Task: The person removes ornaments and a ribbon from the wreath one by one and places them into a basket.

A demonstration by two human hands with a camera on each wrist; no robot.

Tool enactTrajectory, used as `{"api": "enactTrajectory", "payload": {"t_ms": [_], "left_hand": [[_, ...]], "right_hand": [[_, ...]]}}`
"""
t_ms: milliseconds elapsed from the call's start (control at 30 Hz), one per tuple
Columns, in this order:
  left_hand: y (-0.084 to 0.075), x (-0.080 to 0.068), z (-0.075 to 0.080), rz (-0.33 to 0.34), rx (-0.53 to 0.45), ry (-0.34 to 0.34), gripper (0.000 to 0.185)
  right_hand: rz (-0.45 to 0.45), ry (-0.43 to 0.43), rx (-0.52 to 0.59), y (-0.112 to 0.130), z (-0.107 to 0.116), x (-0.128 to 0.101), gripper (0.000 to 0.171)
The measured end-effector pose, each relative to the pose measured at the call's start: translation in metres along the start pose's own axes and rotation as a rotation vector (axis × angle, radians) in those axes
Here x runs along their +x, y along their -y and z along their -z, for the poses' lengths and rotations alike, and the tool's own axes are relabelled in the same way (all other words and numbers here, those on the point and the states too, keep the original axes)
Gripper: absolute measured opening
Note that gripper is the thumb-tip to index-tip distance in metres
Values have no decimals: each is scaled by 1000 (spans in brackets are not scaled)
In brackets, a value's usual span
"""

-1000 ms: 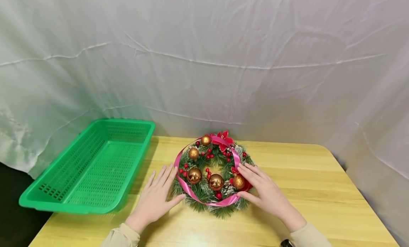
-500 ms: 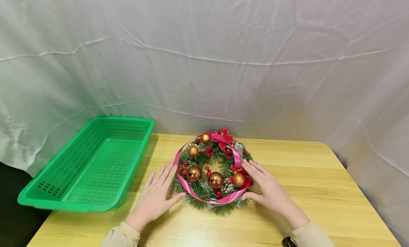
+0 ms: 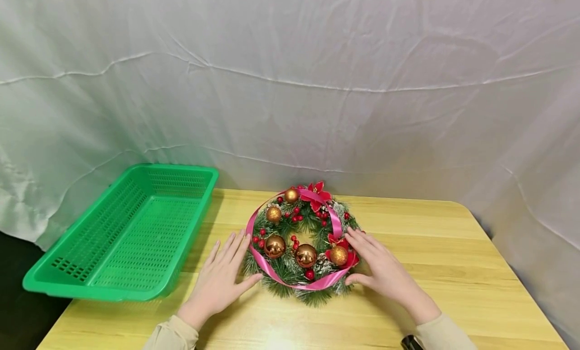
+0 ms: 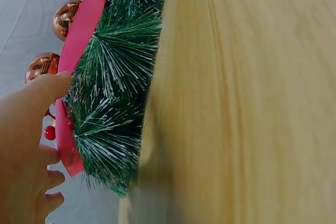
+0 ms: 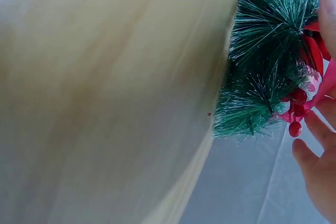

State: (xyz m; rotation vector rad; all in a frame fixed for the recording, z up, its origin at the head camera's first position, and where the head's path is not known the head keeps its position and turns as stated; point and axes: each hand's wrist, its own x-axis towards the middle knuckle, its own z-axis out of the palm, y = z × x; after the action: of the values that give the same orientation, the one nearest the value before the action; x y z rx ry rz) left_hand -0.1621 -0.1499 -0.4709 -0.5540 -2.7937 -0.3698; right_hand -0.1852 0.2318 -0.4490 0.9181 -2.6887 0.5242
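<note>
A green wreath (image 3: 286, 265) lies flat on the wooden table in the head view, dressed with bronze baubles (image 3: 306, 256), red berries and red flowers (image 3: 315, 195). Looped over its top is a pink ribbon (image 3: 333, 278). At the wreath's left edge rests my left hand (image 3: 217, 284), fingers straight and spread; in the left wrist view its thumb (image 4: 52, 85) touches the ribbon. My right hand (image 3: 385, 274) is at the opposite edge, fingers extended beside the lower red flower (image 3: 351, 259). Whether the right fingertips touch the wreath I cannot tell.
To the left stands a green perforated plastic basket (image 3: 104, 293), partly past the table's left edge. Behind the wooden table (image 3: 453, 259) hangs a pale grey cloth (image 3: 290, 113). A black band (image 3: 410, 342) shows at the right wrist.
My right hand has slid slightly right, off the ribbon to the wreath's outer edge. The left hand stays in place. The view has shifted a little.
</note>
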Motion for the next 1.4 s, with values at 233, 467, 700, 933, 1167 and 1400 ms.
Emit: {"api": "enactTrajectory", "payload": {"t_ms": [233,467,700,933,1167,1400], "left_hand": [[-3,1,7,1,9,5,89],[-9,4,22,-28,27,-45,89],[-24,11,34,-73,1,-88,89],[-45,23,42,-136,-9,-112,90],[-71,38,42,-188,-27,-100,91],[-99,52,35,-261,1,-105,85]], "right_hand": [[-16,23,4,0,1,1,99],[-14,26,-7,-1,1,2,96],[-11,22,-11,-1,0,2,96],[7,9,-24,-2,0,2,96],[3,17,-34,-1,0,3,96],[18,-1,-37,-2,-1,2,96]]}}
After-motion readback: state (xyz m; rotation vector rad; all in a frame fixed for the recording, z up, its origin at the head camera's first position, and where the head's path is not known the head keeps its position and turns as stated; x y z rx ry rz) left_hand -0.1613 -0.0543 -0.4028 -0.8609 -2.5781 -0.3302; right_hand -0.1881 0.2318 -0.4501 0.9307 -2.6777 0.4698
